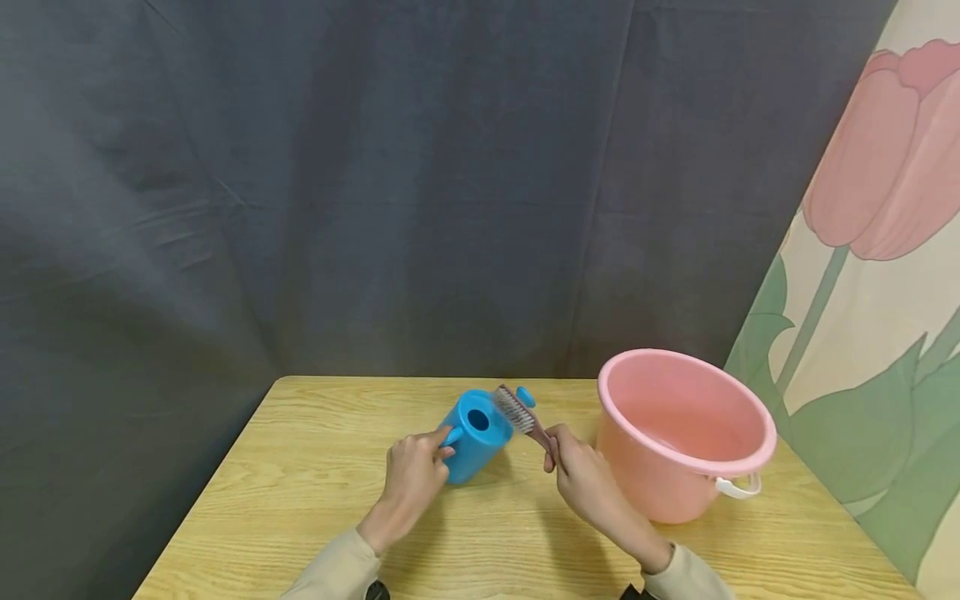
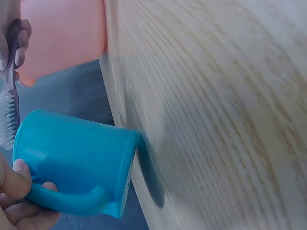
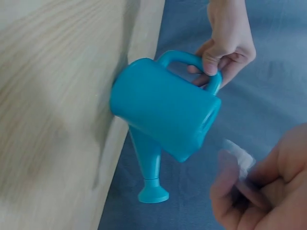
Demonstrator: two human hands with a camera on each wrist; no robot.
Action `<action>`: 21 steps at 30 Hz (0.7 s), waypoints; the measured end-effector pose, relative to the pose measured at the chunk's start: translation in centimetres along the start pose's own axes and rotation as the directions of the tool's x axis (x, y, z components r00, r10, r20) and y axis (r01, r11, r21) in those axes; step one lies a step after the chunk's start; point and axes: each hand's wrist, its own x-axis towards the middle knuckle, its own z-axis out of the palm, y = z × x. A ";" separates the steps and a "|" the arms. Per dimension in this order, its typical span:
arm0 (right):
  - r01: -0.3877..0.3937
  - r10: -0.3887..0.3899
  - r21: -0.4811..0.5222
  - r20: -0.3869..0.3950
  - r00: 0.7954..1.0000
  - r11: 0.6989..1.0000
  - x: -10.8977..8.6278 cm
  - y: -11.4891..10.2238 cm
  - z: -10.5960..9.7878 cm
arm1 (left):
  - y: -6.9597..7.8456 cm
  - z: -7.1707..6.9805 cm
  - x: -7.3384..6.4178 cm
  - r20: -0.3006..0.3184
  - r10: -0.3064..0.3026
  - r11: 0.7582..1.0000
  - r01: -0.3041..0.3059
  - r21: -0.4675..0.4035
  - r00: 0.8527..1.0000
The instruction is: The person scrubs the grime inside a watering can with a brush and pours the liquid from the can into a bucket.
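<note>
A blue toy watering can (image 1: 474, 457) tilts over the table, its top opening toward me. My left hand (image 1: 414, 473) grips it by the handle (image 3: 182, 57), thumb and fingers curled round. The spout with its round rose (image 3: 153, 192) points away on the far side. In my right hand (image 1: 588, 482) is a scrubbing brush (image 1: 519, 412), gripped by its purplish handle. Its pale bristles (image 2: 7, 117) are beside the can's top rim; whether they touch it I cannot tell. In the right wrist view, fingers hide most of the brush.
To the right of my right hand stands a pink bucket (image 1: 648, 487) with a white handle (image 1: 738, 487). Everything is over a light wooden table (image 1: 315, 467). A dark curtain (image 1: 450, 183) hangs behind it, and a tulip-painted wall (image 1: 862, 358) is on the right.
</note>
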 end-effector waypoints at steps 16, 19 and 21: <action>0.056 -0.063 -0.069 -0.104 0.993 0.996 -0.8 1.3 1.4 | 0.1 0.1 0.0 0.002 0.006 1.000 -0.006 0.003 1.000; 0.081 -0.089 -0.080 -0.111 0.990 0.994 -0.8 1.6 1.8 | 0.2 0.1 0.0 0.000 0.004 1.000 -0.004 0.003 1.000; 0.096 -0.106 -0.084 -0.118 0.987 0.992 -0.9 1.8 2.1 | 0.2 0.0 0.0 -0.002 0.004 1.000 -0.004 0.005 1.000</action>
